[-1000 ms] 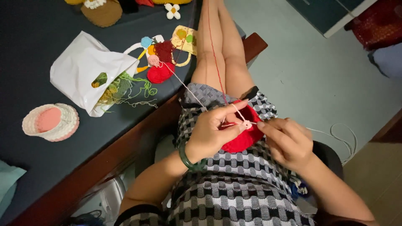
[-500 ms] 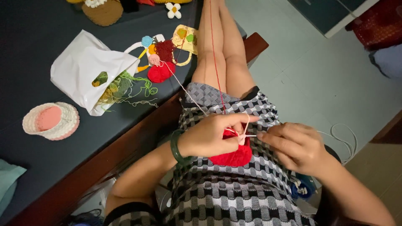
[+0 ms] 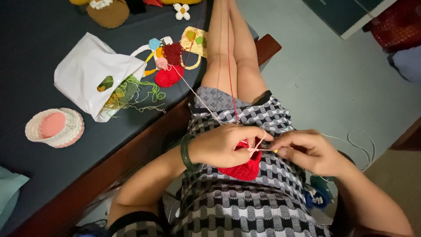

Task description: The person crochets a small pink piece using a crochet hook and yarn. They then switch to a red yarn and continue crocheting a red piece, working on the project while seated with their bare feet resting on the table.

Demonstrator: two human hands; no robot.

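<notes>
Change since earlier frame: both hands are seen lower over the lap than a second ago; the red piece has been drawn down with them, and the items on the bench are unmoved.
Left hand (image 3: 223, 145): closed as a grip over the upper edge of the red crochet piece (image 3: 243, 169); the fingers are curled across the piece, and a dark green bangle (image 3: 186, 152) is worn at the wrist.
Right hand (image 3: 307, 151): thumb and fingers are pinched shut on a slim crochet hook (image 3: 265, 150), whose tip is met at the edge of the red piece.
Red crochet piece: held over the checked skirt (image 3: 245, 206), mostly below the left grip and just left of the right grip, touching both.
Yarn: a pale strand (image 3: 193, 90) is run from the hands up to the bench; a red strand (image 3: 229, 66) is laid along the legs.
Packages: a white plastic bag (image 3: 92, 72) is lain on its side on the dark bench (image 3: 39, 57), with green yarn (image 3: 136, 90) spilled from its mouth and visible through the handle cut-out.
Other bench items: a round cream and pink crochet dish (image 3: 55, 127) is placed left of the bag; a cluster of small coloured crochet pieces (image 3: 169, 66) is set to its right, near the bench edge.
Labels and signs: none can be made out.
</notes>
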